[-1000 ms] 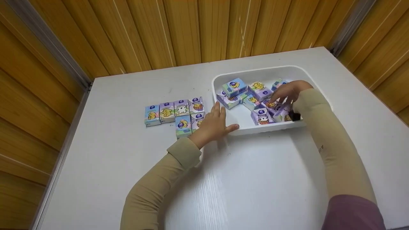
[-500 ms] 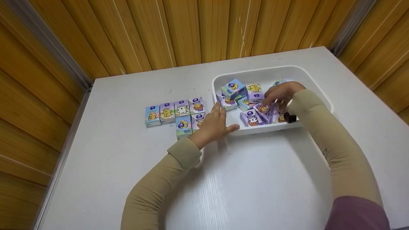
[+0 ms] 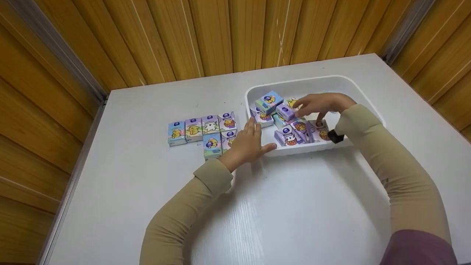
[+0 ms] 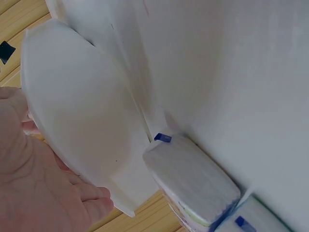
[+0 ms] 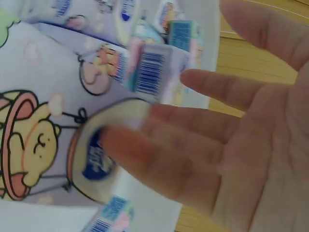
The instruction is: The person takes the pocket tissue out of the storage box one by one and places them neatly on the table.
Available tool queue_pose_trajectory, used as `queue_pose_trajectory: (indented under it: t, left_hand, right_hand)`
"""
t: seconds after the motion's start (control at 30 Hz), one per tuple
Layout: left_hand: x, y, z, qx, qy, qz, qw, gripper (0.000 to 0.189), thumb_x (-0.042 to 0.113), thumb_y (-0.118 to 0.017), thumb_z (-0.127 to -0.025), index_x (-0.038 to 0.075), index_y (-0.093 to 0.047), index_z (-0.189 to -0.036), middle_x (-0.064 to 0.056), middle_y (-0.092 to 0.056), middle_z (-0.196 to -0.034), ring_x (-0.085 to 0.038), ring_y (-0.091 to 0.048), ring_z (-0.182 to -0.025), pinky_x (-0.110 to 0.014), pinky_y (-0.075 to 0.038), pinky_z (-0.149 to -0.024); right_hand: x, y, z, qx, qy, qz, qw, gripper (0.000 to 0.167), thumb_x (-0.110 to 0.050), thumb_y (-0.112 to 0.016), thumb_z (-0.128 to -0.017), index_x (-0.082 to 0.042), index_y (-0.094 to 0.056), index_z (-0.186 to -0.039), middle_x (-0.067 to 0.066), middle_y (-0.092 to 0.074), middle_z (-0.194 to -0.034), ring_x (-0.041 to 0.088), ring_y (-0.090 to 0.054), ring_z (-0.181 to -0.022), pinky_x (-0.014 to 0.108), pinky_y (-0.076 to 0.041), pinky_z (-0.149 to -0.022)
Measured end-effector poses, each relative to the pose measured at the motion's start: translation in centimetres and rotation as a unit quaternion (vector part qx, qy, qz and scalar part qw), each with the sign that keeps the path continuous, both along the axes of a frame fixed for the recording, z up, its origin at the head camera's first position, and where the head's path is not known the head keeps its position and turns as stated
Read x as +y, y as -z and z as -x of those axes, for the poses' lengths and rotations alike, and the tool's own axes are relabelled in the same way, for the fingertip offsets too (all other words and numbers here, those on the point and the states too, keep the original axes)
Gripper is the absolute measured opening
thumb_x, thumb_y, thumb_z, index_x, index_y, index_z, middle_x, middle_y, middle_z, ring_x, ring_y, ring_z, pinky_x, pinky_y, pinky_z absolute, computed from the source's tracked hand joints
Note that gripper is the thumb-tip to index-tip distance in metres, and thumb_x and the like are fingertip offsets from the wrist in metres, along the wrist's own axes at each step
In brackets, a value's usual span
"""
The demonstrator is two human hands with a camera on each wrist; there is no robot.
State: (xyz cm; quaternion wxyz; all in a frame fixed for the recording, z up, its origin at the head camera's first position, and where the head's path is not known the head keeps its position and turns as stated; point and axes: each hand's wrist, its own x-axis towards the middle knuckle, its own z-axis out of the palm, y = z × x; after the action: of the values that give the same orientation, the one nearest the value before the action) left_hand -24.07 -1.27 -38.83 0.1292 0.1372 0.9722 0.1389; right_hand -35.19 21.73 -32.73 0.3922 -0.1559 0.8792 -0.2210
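Note:
My left hand (image 3: 247, 144) lies at the left front corner of the white tray (image 3: 294, 85), its fingers straight along the rim. The left wrist view shows that palm beside the tray's wall (image 4: 82, 101). Over the tray, my right hand (image 3: 325, 103) reaches left with fingers spread, its fingertips right at a tilted purple tissue pack (image 3: 286, 111). The thumb points down at a purple tissue pack (image 3: 319, 130) near the front wall. In the right wrist view the blurred thumb overlaps a bear-printed pack (image 5: 38, 150). A blue tissue pack (image 3: 269, 101) tops the left pile.
Left of the tray, several tissue packs stand close together in two rows, with a blue pack (image 3: 176, 132) at the left end and another blue pack (image 3: 212, 144) in front. The white table (image 3: 121, 191) meets wood-patterned panels (image 3: 213, 36) behind and at the sides.
My right hand has moved left across the tray. Packs under it have shifted left, and a purple one now leans against the blue pack. My left hand has stayed in place.

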Motion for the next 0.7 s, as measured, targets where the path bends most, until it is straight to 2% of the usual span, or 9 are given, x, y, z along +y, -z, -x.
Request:
queue_pose_trajectory:
  t: [0.1,0.27,0.37,0.47,0.53,0.63,0.7]
  left_hand:
    - [-0.1,0.0,-0.1,-0.001,-0.001,-0.007,1.0000,0.088,0.063,-0.040,-0.081,0.008,-0.009,-0.142,-0.009,0.006,-0.149,-0.026,-0.003,-0.137,-0.041,-0.014,-0.109]
    - [-0.1,-0.1,-0.1,-0.001,0.001,-0.014,0.9999,0.089,0.063,-0.040,-0.080,0.008,-0.009,-0.142,-0.009,0.006,-0.149,-0.026,-0.003,-0.137,-0.041,-0.013,-0.110]
    - [0.0,-0.1,-0.1,-0.003,0.001,-0.010,0.9999,0.088,0.063,-0.039,-0.081,0.009,-0.009,-0.142,-0.009,0.007,-0.149,-0.026,-0.003,-0.137,-0.040,-0.012,-0.110]
    - [-0.1,0.0,-0.1,-0.002,0.003,-0.004,1.0000,0.087,0.063,-0.038,-0.081,0.009,-0.009,-0.142,-0.010,0.007,-0.149,-0.026,-0.003,-0.137,-0.040,-0.012,-0.110]
    - [-0.1,0.1,0.0,-0.001,0.004,-0.002,1.0000,0.087,0.064,-0.038,-0.081,0.009,-0.009,-0.142,-0.010,0.007,-0.149,-0.026,-0.003,-0.137,-0.040,-0.012,-0.110]
    - [-0.1,0.1,0.0,-0.001,0.004,-0.003,1.0000,0.088,0.064,-0.038,-0.081,0.009,-0.008,-0.142,-0.010,0.007,-0.149,-0.026,-0.003,-0.137,-0.040,-0.011,-0.110]
    - [0.0,0.2,0.0,-0.001,0.003,-0.004,1.0000,0.088,0.064,-0.038,-0.081,0.009,-0.008,-0.143,-0.010,0.008,-0.149,-0.026,-0.002,-0.137,-0.040,-0.011,-0.110]
  right_hand:
    - [0.8,-0.5,0.8,0.049,0.022,0.023,0.9983,0.061,-0.038,-0.046,-0.089,-0.007,-0.025,-0.137,0.022,-0.024,-0.140,0.042,-0.030,-0.124,0.054,-0.035,-0.095]
    - [3.1,-0.1,2.3,0.099,0.076,0.006,0.9921,0.063,-0.040,-0.044,-0.089,-0.005,-0.024,-0.138,0.024,-0.018,-0.141,0.044,-0.027,-0.123,0.058,-0.026,-0.098]
    - [4.5,0.5,2.9,0.095,0.110,-0.014,0.9893,0.067,-0.043,-0.044,-0.088,-0.004,-0.021,-0.138,0.025,-0.014,-0.143,0.046,-0.022,-0.124,0.061,-0.022,-0.099]
    - [5.7,1.1,3.3,0.072,0.145,-0.027,0.9864,0.073,-0.047,-0.044,-0.087,-0.005,-0.017,-0.140,0.024,-0.010,-0.144,0.047,-0.016,-0.126,0.063,-0.019,-0.099]
    - [6.4,1.5,3.4,0.063,0.150,-0.033,0.9860,0.074,-0.046,-0.043,-0.087,-0.002,-0.015,-0.139,0.026,-0.010,-0.143,0.047,-0.015,-0.127,0.062,-0.017,-0.100]
    - [7.0,2.0,3.5,0.037,0.183,-0.033,0.9819,0.077,-0.045,-0.045,-0.086,-0.003,-0.012,-0.141,0.025,-0.010,-0.144,0.046,-0.012,-0.129,0.062,-0.015,-0.101]
    - [7.3,2.3,3.6,0.034,0.187,-0.033,0.9812,0.076,-0.043,-0.046,-0.087,-0.001,-0.011,-0.140,0.025,-0.010,-0.144,0.046,-0.011,-0.129,0.061,-0.015,-0.101]
